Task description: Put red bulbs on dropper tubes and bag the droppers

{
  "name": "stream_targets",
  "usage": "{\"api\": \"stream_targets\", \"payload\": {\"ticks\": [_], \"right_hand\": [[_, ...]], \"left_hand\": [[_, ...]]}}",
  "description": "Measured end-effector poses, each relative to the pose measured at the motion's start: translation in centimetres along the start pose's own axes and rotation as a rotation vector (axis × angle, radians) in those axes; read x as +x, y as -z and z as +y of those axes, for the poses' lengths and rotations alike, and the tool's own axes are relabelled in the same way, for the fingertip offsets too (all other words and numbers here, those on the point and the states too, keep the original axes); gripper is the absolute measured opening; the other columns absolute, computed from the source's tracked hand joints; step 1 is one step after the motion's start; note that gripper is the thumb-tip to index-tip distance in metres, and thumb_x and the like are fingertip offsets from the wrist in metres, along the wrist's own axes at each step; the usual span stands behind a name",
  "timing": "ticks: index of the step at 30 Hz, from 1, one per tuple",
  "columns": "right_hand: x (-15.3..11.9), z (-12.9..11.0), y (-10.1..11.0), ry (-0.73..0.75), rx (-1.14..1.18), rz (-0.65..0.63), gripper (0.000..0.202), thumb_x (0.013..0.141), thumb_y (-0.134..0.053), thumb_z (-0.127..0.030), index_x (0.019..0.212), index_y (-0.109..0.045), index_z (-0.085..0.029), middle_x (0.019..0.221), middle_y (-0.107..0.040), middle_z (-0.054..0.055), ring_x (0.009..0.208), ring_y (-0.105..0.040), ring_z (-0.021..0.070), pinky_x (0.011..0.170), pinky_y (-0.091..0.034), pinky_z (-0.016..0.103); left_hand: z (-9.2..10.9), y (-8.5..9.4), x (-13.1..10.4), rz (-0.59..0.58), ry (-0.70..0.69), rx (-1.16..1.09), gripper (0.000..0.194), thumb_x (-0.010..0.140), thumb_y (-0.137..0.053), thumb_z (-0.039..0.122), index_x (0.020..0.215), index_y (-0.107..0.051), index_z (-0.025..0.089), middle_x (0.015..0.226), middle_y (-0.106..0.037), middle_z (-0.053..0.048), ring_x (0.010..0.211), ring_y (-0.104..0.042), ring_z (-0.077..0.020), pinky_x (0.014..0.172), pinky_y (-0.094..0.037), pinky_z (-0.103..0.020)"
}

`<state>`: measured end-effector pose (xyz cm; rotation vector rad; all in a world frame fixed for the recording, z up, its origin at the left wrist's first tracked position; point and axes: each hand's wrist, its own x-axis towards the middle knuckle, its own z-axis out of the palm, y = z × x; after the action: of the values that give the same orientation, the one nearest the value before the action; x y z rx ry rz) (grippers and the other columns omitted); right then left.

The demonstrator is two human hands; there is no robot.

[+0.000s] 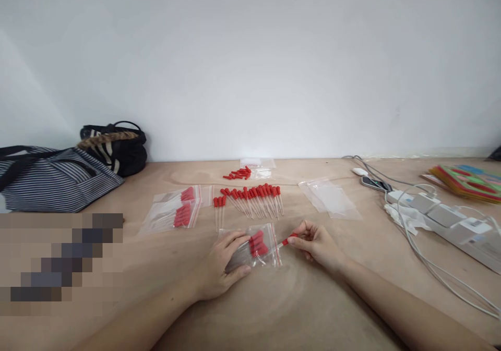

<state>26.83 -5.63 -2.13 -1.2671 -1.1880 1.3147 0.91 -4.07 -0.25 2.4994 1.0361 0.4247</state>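
Observation:
My right hand (319,244) pinches a dropper (289,239) by its red rubber bulb. The dropper's clear stem reaches into the mouth of a clear zip bag (270,259). Several red-bulbed droppers (257,244) lie inside this bag. Over the bag's left end rests my left hand (223,267), its fingers along the far side and its thumb at the near edge, holding the bag on the table. Just beyond, a row of loose droppers (250,194) lies with bulbs pointing away from me. Three more droppers (219,202) sit apart at the row's left.
Filled zip bags (164,213) overlap at left; flat, unfilled bags (331,197) lie at right. Loose red bulbs (238,173) and clear stems (262,172) are near the wall. A striped bag (62,179), a power strip (450,226) and cables (426,267) flank the wooden table (297,309).

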Motion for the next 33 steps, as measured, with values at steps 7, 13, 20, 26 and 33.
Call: {"api": "stream_targets", "payload": {"ticks": [7,13,20,26,33], "right_hand": [[-0.2,-0.2,-0.4,0.008,0.016,0.076,0.040,0.053,-0.073,-0.045,0.063,-0.044,-0.019,0.056,-0.057,-0.004,0.034,-0.037,0.0031,0.032,-0.026,0.017],[-0.4,0.0,-1.9,0.007,-0.105,-0.154,0.031,0.058,-0.070,-0.042,0.071,-0.057,-0.016,0.052,-0.055,-0.005,0.036,-0.036,0.0035,0.032,-0.027,0.016],[1.2,-1.0,-2.1,-0.050,-0.180,-0.446,0.026,0.059,-0.069,-0.036,0.070,-0.060,-0.015,0.056,-0.058,-0.004,0.036,-0.038,0.0020,0.031,-0.027,0.013],[2.3,-0.7,-2.9,-0.048,-0.259,-0.430,0.019,0.054,-0.071,-0.023,0.060,-0.054,-0.015,0.046,-0.051,-0.007,0.036,-0.041,0.0035,0.031,-0.032,0.013],[1.8,-0.3,-3.3,0.047,-0.279,-0.379,0.020,0.058,-0.068,-0.026,0.058,-0.051,-0.016,0.047,-0.051,-0.006,0.038,-0.042,0.0037,0.033,-0.032,0.013]], "left_hand": [[0.2,0.1,0.0,0.007,-0.001,-0.018,0.050,0.079,-0.051,0.035,0.126,-0.038,0.023,0.132,-0.041,-0.009,0.120,-0.038,-0.0268,0.098,-0.033,-0.047],[0.4,0.1,0.1,0.022,0.005,0.012,0.048,0.079,-0.051,0.034,0.124,-0.040,0.022,0.130,-0.043,-0.008,0.119,-0.038,-0.0265,0.098,-0.034,-0.046],[0.5,0.2,0.1,-0.005,0.000,0.018,0.048,0.079,-0.051,0.033,0.124,-0.040,0.020,0.129,-0.043,-0.010,0.119,-0.039,-0.0263,0.098,-0.034,-0.045],[0.4,0.2,0.1,0.007,-0.001,0.004,0.049,0.078,-0.052,0.033,0.124,-0.040,0.022,0.129,-0.043,-0.010,0.118,-0.040,-0.0266,0.098,-0.035,-0.045],[0.2,0.0,0.1,0.025,0.001,-0.016,0.049,0.078,-0.052,0.033,0.125,-0.041,0.022,0.130,-0.043,-0.010,0.118,-0.041,-0.0268,0.098,-0.035,-0.045]]}}
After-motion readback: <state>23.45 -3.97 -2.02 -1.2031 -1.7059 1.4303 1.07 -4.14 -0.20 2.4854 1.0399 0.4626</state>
